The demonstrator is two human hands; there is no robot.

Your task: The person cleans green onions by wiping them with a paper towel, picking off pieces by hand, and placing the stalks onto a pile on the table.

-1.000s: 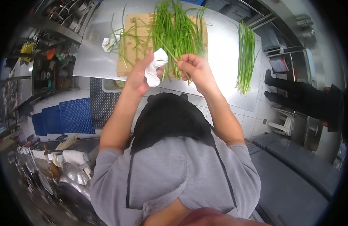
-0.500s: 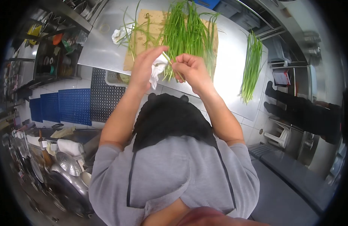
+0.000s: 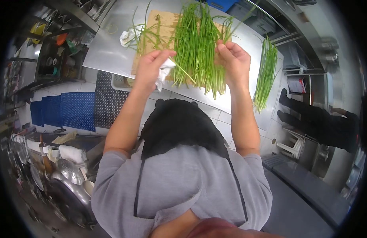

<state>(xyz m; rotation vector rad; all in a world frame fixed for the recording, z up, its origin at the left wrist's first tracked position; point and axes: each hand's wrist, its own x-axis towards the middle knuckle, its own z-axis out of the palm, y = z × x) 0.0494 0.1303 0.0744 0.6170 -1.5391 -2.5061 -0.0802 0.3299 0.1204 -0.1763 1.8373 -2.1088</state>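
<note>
My left hand [image 3: 151, 70] is closed around a crumpled white cloth [image 3: 165, 73], and a thin chive stalk [image 3: 184, 71] sticks out from its fingertips toward the right. Over the right edge of the chive pile [image 3: 197, 47], my right hand [image 3: 236, 61] is raised with thumb and fingers pinched together on some green chive leaves [image 3: 226, 31]. How many leaves it grips is hard to make out. The pile lies on a tan cutting board [image 3: 161, 20], with loose stalks scattered at the board's left side.
A separate bunch of chives [image 3: 266, 75] lies on the steel table [image 3: 108, 51] at the right. Another white crumpled cloth [image 3: 128, 36] sits left of the board. A person in dark clothes [image 3: 322, 123] stands at the right. Blue mats [image 3: 77, 111] cover the floor at left.
My right hand has moved right and away from my body, from beside the left hand's stalk to the pile's right edge. My left hand stays nearly in place with cloth and stalk.
</note>
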